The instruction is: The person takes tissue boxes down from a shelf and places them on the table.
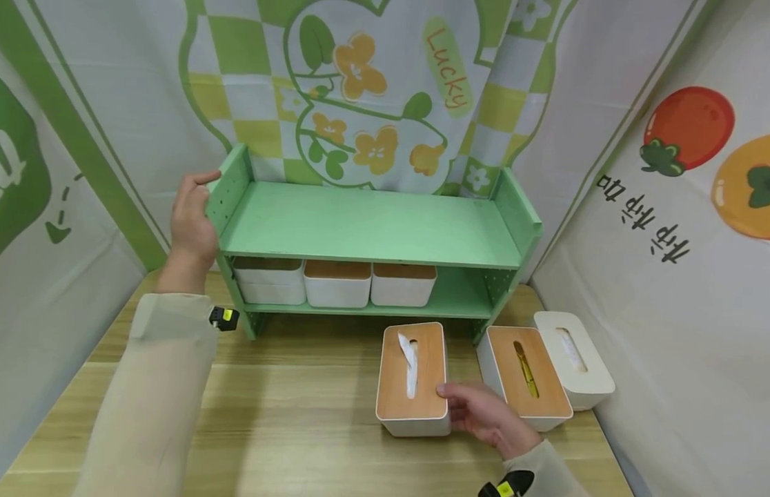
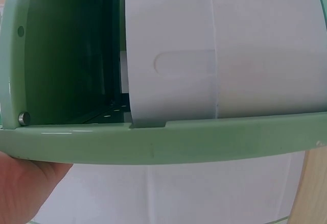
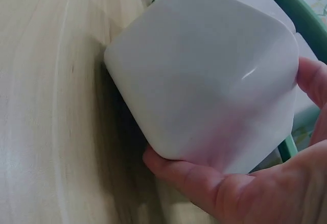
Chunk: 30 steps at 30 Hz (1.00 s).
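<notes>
My left hand (image 1: 194,219) grips the left side panel of a green two-tier shelf (image 1: 360,221), near its upper edge. In the left wrist view, part of that hand (image 2: 28,185) shows against the green panel (image 2: 153,145). In front of the shelf, my right hand (image 1: 484,417) holds a white tissue box (image 1: 416,427) with a wood-look lid and a tissue poking from its slot. The right wrist view shows the thumb on one side of the box (image 3: 204,66) and a finger along its lower edge, with shadow on the table below.
On the lower shelf stand a white box (image 1: 273,284) and two wood-lidded boxes (image 1: 337,293) (image 1: 402,291). At right on the wooden table (image 1: 292,414) are another wood-lidded box (image 1: 506,359) with something yellow in its slot and an all-white tissue box (image 1: 593,379). Printed fabric walls (image 1: 670,310) surround the table.
</notes>
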Each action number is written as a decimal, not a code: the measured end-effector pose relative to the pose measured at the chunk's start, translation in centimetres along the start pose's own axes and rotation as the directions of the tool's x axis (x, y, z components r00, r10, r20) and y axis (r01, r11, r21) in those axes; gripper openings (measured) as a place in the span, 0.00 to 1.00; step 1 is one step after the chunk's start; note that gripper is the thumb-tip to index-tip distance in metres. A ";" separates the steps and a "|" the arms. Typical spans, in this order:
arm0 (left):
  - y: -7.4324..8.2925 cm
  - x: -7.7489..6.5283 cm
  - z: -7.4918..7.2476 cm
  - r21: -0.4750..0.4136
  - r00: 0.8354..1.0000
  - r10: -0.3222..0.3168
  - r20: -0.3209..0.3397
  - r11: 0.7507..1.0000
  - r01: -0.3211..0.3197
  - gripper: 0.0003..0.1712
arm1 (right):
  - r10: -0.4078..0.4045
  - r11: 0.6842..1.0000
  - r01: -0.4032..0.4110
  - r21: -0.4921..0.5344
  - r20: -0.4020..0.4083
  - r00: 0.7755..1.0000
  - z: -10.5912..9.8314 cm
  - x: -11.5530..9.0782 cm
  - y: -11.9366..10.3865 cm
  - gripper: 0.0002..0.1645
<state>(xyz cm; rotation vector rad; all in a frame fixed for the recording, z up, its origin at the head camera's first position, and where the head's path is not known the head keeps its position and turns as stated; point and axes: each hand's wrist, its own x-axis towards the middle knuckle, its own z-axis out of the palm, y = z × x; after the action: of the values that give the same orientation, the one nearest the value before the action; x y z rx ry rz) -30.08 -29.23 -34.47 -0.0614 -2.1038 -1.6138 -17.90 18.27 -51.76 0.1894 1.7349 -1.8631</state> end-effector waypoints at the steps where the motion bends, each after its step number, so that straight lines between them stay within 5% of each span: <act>1: 0.0 0.0 0.0 0.004 1.000 0.000 0.000 1.000 0.000 0.29 | -0.002 1.000 0.002 0.001 0.001 1.000 -0.1 0.0 0.1 0.26; 9: -0.1 0.1 -0.1 -0.008 1.000 -0.021 0.005 1.000 0.021 0.29 | -0.002 0.997 0.001 0.081 0.014 1.000 -0.4 0.3 0.5 0.32; 23: -0.1 0.2 -0.1 -0.017 0.999 -0.030 0.016 0.999 0.030 0.30 | 0.032 0.995 -0.021 0.101 -0.108 0.994 0.1 0.2 0.2 0.43; 27: -0.2 0.3 -0.1 -0.021 1.000 -0.028 0.012 0.999 0.028 0.30 | -0.028 0.998 0.035 0.043 -0.153 0.988 0.6 0.1 -0.5 0.45; 30: -0.2 0.2 0.0 -0.024 1.000 -0.027 0.011 0.999 0.027 0.30 | -0.109 0.979 0.064 -0.195 -0.227 0.968 1.3 -0.3 -1.1 0.45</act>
<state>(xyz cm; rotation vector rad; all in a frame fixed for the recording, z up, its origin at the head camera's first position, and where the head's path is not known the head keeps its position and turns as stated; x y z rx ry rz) -30.35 -29.37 -34.56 -0.0502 -2.1020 -1.6588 -17.86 17.13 -50.45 0.2753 2.0996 -1.7845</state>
